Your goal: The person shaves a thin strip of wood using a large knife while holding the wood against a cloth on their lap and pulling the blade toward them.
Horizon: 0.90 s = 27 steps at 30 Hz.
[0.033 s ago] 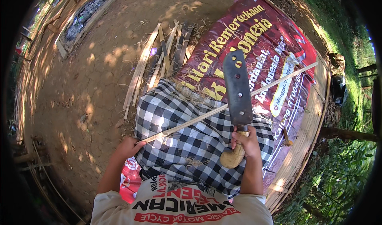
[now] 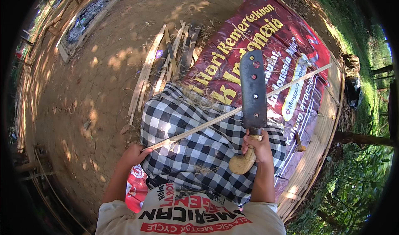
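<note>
My left hand is closed on the near end of a long thin bamboo strip. The strip runs up to the right, across my lap and over the banner. My right hand grips the curved wooden handle of a cleaver-like machete. Its wide dark blade has several round holes and points away from me. The blade crosses over the strip; I cannot tell whether they touch. A black-and-white checked cloth covers my lap beneath both, with thin shavings on it.
Split bamboo pieces lie in a loose pile on the bare earth ahead. A dark red printed banner spreads over a bamboo platform at right. Far left is a framed ash pit. Green plants grow along the right.
The machete blade has shifted slightly right and stands a little more upright, its handle still in my right hand. My left hand and the bamboo strip are almost unmoved.
</note>
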{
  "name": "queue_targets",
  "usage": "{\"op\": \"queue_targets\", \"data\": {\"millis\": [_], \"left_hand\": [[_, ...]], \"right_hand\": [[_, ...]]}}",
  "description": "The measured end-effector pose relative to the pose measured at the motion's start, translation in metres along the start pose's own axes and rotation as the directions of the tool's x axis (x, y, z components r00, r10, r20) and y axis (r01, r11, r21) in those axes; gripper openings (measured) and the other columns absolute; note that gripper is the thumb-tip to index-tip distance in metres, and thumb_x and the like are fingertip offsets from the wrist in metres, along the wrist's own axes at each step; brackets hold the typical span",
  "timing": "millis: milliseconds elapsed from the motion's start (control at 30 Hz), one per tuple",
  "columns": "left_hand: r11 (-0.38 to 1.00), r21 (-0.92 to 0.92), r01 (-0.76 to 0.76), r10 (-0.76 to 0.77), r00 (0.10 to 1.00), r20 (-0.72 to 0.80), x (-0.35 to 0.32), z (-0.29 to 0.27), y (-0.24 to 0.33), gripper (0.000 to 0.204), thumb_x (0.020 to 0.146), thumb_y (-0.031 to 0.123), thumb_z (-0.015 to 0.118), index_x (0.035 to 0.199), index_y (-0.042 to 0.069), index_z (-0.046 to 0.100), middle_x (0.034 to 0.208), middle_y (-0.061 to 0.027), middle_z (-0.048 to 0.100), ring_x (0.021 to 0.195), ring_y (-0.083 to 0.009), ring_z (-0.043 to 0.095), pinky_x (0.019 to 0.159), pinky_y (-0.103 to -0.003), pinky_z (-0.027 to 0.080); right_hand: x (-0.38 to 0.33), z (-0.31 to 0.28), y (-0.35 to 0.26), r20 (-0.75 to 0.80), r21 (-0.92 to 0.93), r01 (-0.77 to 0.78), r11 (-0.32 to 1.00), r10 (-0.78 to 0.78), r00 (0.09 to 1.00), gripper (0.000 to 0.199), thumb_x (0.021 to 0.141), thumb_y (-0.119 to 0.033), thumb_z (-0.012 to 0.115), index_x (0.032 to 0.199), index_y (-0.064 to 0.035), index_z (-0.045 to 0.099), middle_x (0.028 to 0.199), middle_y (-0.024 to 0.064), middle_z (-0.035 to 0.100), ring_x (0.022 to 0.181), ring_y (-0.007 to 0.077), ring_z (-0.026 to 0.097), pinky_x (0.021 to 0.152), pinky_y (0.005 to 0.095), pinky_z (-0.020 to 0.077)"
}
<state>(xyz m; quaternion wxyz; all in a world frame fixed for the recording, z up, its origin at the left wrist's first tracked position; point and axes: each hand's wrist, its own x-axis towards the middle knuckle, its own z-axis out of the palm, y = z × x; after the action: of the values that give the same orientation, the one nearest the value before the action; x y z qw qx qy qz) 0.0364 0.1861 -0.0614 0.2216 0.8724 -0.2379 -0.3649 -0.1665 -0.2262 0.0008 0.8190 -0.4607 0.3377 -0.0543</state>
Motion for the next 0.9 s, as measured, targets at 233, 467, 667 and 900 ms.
{"op": "queue_targets", "data": {"millis": [233, 467, 667, 900], "left_hand": [[0.999, 0.012, 0.043, -0.044, 0.998, 0.049, 0.006, 0.000, -0.005, 0.056, 0.088, 0.046, 0.062, 0.073, -0.008, 0.063, 0.055, -0.0231, 0.054, 0.049, -0.0306, 0.057, 0.052, -0.041, 0.044], [0.999, -0.040, 0.031, -0.030, 0.999, 0.014, 0.003, 0.007, -0.009, 0.049, 0.088, 0.042, 0.063, 0.078, -0.006, 0.065, 0.060, -0.0229, 0.058, 0.054, -0.0330, 0.059, 0.055, -0.041, 0.046], [0.997, -0.068, -0.030, 0.031, 0.999, 0.019, 0.002, -0.001, -0.001, 0.049, 0.089, 0.040, 0.062, 0.077, -0.008, 0.064, 0.059, -0.0228, 0.057, 0.052, -0.0315, 0.058, 0.054, -0.040, 0.045], [0.993, -0.108, -0.045, 0.048, 0.999, 0.025, 0.004, 0.010, -0.018, 0.053, 0.091, 0.040, 0.061, 0.071, -0.009, 0.058, 0.052, -0.0178, 0.048, 0.048, -0.0204, 0.047, 0.049, -0.039, 0.040]], "right_hand": [[-0.006, 0.014, 0.028, 0.100, -0.173, -0.179, 0.968, 0.198, 0.975, 0.018, 0.077, 0.004, 0.066, 0.088, -0.0003, 0.053, 0.063, 0.0085, 0.056, 0.050, 0.0175, 0.057, 0.048, 0.0309, 0.0470], [-0.008, 0.015, 0.009, -0.022, 0.016, -0.107, 0.994, 0.108, 0.994, 0.016, 0.077, 0.005, 0.065, 0.088, 0.0006, 0.054, 0.065, 0.0078, 0.057, 0.052, 0.0157, 0.057, 0.049, 0.0301, 0.0468], [-0.017, 0.032, 0.036, 0.155, -0.196, -0.216, 0.957, 0.248, 0.956, 0.019, 0.073, 0.006, 0.067, 0.087, 0.0017, 0.055, 0.065, 0.0087, 0.057, 0.052, 0.0162, 0.058, 0.051, 0.0291, 0.0465], [-0.008, 0.022, 0.022, -0.026, -0.019, -0.119, 0.993, 0.119, 0.993, 0.017, 0.077, 0.007, 0.061, 0.089, 0.0009, 0.050, 0.065, 0.0095, 0.055, 0.051, 0.0190, 0.055, 0.050, 0.0328, 0.0477]]}}
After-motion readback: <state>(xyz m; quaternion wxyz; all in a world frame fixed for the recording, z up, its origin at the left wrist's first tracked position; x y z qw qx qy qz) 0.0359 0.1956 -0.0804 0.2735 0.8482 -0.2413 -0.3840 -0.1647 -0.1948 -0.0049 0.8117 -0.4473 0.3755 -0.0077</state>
